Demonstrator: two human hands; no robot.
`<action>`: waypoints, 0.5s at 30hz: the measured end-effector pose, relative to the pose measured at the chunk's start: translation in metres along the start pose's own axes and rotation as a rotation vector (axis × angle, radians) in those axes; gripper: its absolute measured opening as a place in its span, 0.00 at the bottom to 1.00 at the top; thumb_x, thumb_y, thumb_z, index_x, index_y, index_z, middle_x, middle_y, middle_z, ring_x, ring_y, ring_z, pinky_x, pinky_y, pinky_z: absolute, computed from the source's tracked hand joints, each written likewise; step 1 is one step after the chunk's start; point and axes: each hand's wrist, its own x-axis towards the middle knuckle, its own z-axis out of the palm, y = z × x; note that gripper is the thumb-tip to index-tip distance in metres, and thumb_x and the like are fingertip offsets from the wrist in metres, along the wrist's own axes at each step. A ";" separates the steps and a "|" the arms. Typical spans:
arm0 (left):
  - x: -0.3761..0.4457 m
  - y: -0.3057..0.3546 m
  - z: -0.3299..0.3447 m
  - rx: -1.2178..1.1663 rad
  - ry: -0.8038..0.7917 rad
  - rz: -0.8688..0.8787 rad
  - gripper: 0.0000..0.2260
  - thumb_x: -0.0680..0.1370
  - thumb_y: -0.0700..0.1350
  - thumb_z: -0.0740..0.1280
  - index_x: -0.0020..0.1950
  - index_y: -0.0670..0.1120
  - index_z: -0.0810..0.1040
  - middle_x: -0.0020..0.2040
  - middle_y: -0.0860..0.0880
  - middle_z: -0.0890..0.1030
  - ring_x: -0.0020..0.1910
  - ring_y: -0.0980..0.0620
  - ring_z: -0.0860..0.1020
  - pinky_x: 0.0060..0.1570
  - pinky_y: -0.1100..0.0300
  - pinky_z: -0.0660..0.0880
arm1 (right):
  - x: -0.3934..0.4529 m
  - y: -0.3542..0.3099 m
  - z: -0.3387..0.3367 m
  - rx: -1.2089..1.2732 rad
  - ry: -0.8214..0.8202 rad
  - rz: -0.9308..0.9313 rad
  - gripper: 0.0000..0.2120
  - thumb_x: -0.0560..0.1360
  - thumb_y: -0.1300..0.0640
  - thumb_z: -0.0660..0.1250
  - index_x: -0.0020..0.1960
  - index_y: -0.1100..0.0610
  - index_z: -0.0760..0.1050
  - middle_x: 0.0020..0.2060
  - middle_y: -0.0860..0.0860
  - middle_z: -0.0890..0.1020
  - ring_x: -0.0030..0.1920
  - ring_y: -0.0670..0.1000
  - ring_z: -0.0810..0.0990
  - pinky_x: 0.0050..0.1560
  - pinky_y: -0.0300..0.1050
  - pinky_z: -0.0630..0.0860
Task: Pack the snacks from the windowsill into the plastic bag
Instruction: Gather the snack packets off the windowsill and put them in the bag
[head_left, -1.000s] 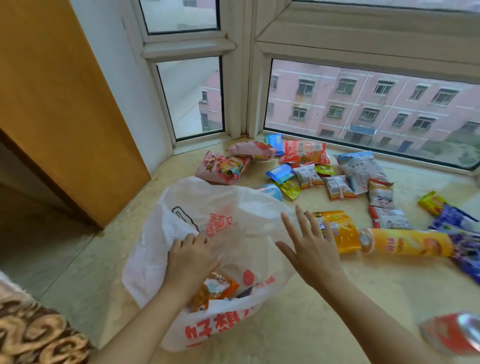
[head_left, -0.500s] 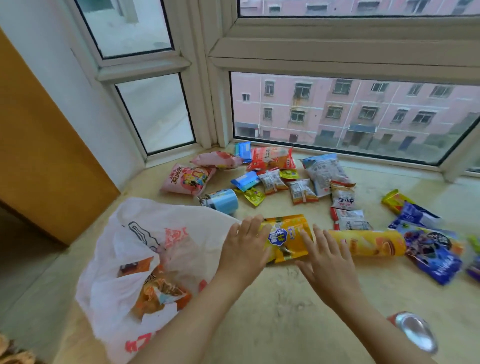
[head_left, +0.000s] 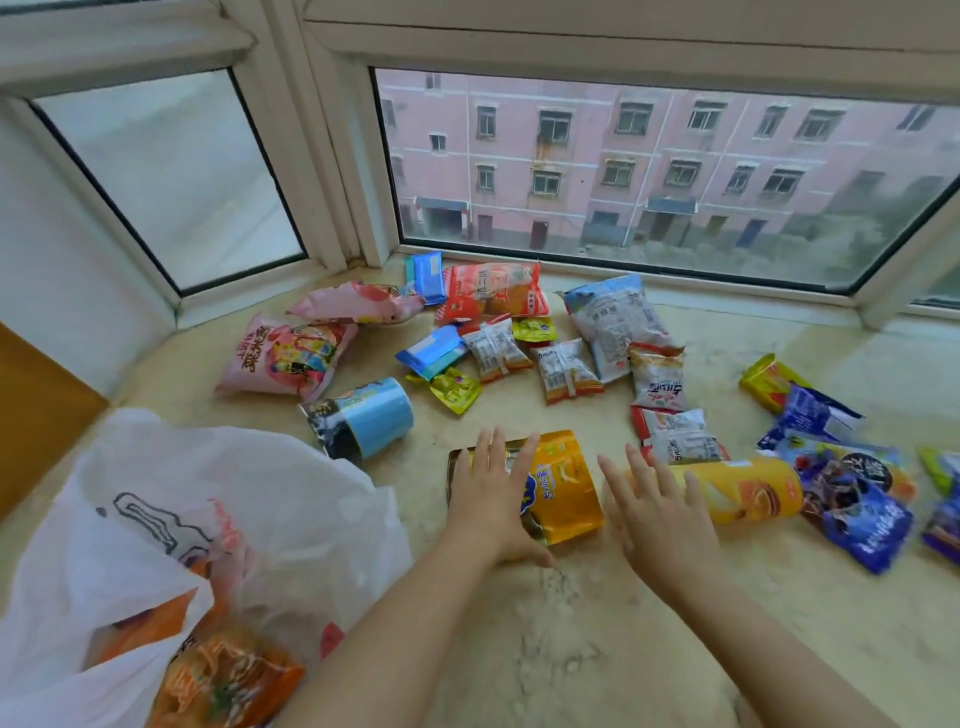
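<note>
Orange packets already in plastic bag (head_left: 156, 499); most snacks left on windowsill (head_left: 597, 623). Left hand (head_left: 491, 499) flat on yellow pouch (head_left: 563, 493), right hand (head_left: 657, 514) spread, empty.

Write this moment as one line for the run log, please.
left hand: flat on yellow pouch | right hand: open, beside chip can | plastic bag: partly filled

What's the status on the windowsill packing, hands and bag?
Left hand flat on yellow pouch, right hand open over yellow chip can. Plastic bag holds an orange packet. Nothing blocking.
</note>
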 end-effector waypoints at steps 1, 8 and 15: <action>0.009 -0.003 0.001 0.041 -0.015 0.019 0.62 0.60 0.70 0.73 0.75 0.57 0.30 0.78 0.42 0.38 0.76 0.43 0.35 0.73 0.43 0.41 | 0.004 0.003 0.002 -0.027 0.010 0.001 0.42 0.68 0.53 0.72 0.77 0.49 0.54 0.74 0.60 0.62 0.72 0.62 0.63 0.64 0.66 0.64; 0.037 -0.015 0.013 0.095 -0.111 0.117 0.62 0.55 0.75 0.71 0.72 0.63 0.28 0.79 0.45 0.41 0.76 0.40 0.38 0.70 0.34 0.39 | 0.015 0.019 0.010 -0.088 -0.034 -0.030 0.41 0.77 0.58 0.62 0.77 0.47 0.36 0.77 0.55 0.53 0.77 0.58 0.50 0.70 0.62 0.56; 0.027 -0.006 0.023 0.024 0.023 0.126 0.50 0.66 0.67 0.69 0.74 0.66 0.34 0.74 0.45 0.56 0.73 0.42 0.56 0.68 0.39 0.58 | 0.013 0.019 0.017 -0.077 0.009 -0.003 0.43 0.66 0.62 0.74 0.75 0.45 0.59 0.69 0.56 0.70 0.70 0.62 0.67 0.60 0.69 0.66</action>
